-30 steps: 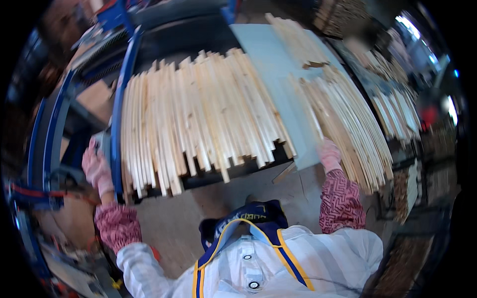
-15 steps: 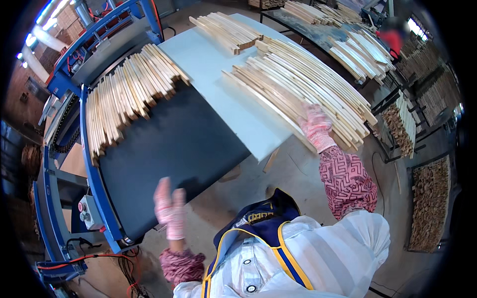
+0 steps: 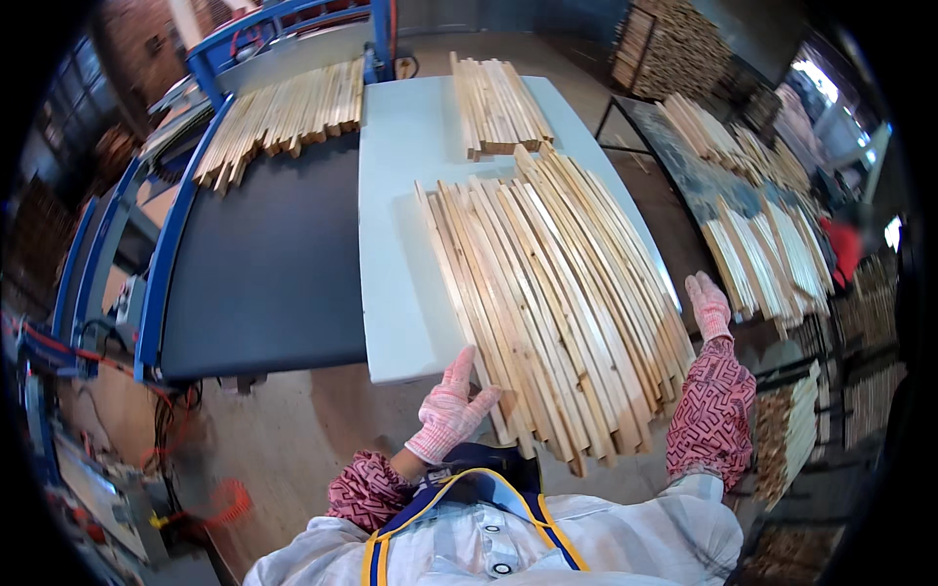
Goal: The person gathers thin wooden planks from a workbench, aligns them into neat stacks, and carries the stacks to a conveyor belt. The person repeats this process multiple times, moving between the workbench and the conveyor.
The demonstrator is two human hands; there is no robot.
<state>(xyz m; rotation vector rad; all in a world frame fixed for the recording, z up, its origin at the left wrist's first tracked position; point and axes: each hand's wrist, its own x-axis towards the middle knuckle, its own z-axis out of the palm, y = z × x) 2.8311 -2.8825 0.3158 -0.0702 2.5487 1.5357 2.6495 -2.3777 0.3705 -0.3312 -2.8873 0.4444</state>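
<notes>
My left hand (image 3: 451, 410) sits at seven o'clock on the big bundle of wooden strips (image 3: 572, 313), fingers straight and thumb spread, clasping nothing; whether the thumb touches the leftmost strip or only hovers by it, I cannot tell. My right hand (image 3: 709, 307) is at three o'clock, flat and unclenched, apart from the bundle and holding nothing.

The bundle lies on the pale board (image 3: 399, 273), its ragged near ends jutting past the board's edge at six o'clock. That overhang is my main worry: a downward press on those ends could tip loose strips off toward me. I see nothing tying them, so a push from one side alone could fan them apart or spill the outer ones at three o'clock, where they lie close to the board's rim. A hard shove toward twelve could ram the smaller bundle (image 3: 498, 103) just beyond; one toward nine could slide strays onto the black belt (image 3: 264, 264). Rough wood could also snag my knitted gloves (image 3: 445, 422).
</notes>
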